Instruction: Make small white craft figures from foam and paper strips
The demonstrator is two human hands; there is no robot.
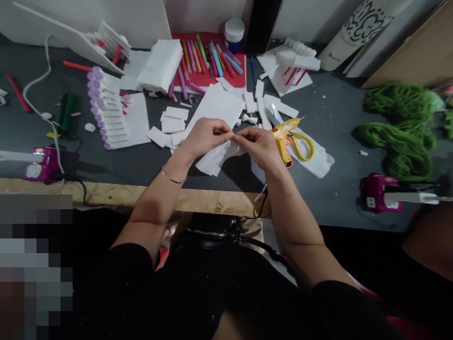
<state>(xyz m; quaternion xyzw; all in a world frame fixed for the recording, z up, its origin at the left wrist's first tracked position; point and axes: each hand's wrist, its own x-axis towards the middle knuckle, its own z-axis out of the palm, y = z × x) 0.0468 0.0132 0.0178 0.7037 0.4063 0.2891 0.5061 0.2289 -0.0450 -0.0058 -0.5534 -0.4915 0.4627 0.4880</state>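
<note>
Between my two hands hangs a thin, crumpled piece of white tissue paper (216, 160), pinched near its upper edge. My left hand (208, 137) grips it with thumb and forefinger. The fingertips of my right hand (260, 145) meet the left ones at the same edge, closed on the tissue too. Just behind lies a flat white board (222, 105) on the table. Close to the right of my right hand rest a yellow glue gun (282, 137) and scissors with a yellow handle (305, 146), on more white tissue (320, 163).
Small white cut pieces (174, 119) lie left of the board. Felt-tip pens (201, 56) cover a red sheet behind. White models stand left (113, 111) and right (297, 66). Green yarn (399, 127) and purple power sockets (378, 192), (42, 164) flank the table.
</note>
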